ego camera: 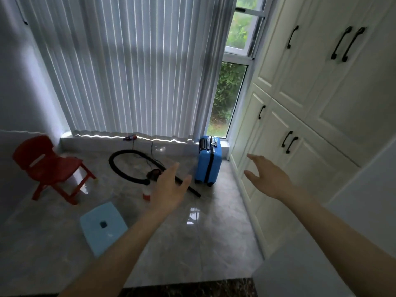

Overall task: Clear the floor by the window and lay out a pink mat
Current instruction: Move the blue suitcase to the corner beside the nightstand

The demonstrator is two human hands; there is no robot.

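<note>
On the grey marble floor (214,243) by the window stand a small blue suitcase (207,160), a red plastic chair (48,166) and a light blue stool (102,227). A black hose (126,166) curls across the floor, its tip near the suitcase. A white bottle with a red base (146,192) stands beside my left hand (169,189). Both hands are stretched out above the floor with fingers spread and hold nothing. My right hand (267,179) hovers to the right of the suitcase. No pink mat is in view.
White vertical blinds (128,67) cover most of the window; a low sill (150,140) carries a small red and blue object (129,137) with a cable. Cream cupboard doors (310,103) with black handles line the right wall. A dark threshold strip (192,289) lies at the bottom.
</note>
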